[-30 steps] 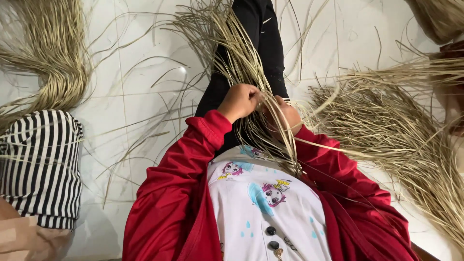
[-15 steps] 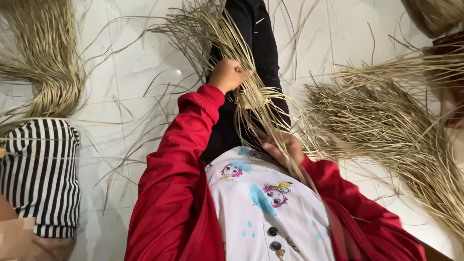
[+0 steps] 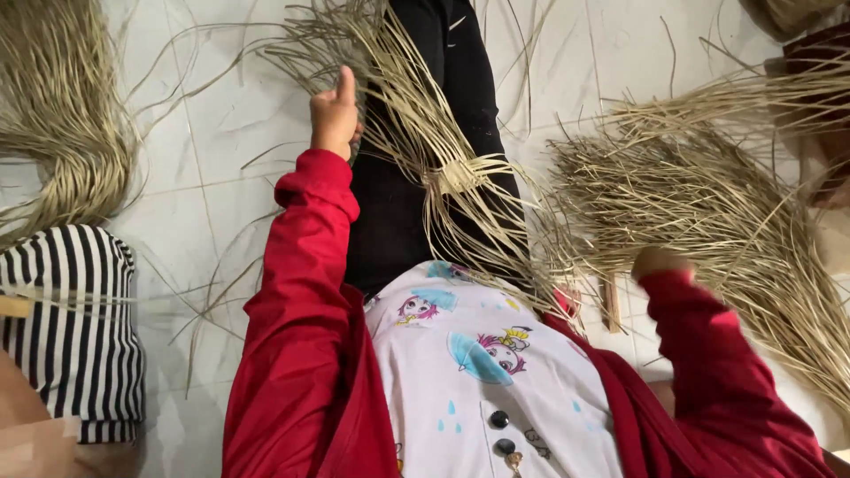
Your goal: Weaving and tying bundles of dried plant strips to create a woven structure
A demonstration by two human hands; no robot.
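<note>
Head view: the left hand (image 3: 335, 113) is raised over the tiled floor (image 3: 221, 133), curled into a loose fist with the thumb up; it appears to pinch thin dried straw strands, though the grip itself is hidden behind the knuckles. Just to its right, the bundle of straw strands (image 3: 425, 133) fans across the black-trousered leg (image 3: 390, 221), apparently so the lap keeps the loose ends in order. A small woven patch (image 3: 460, 175) sits where the strands cross, right of the left hand and apart from it. The right hand (image 3: 660, 261) reaches toward the large straw heap (image 3: 708, 212) on the floor's right side; only its back shows above the red sleeve (image 3: 708, 354), so whether it grips anything cannot be told. Another straw heap (image 3: 62, 115) lies at the upper left, above a striped garment (image 3: 71, 327).
</note>
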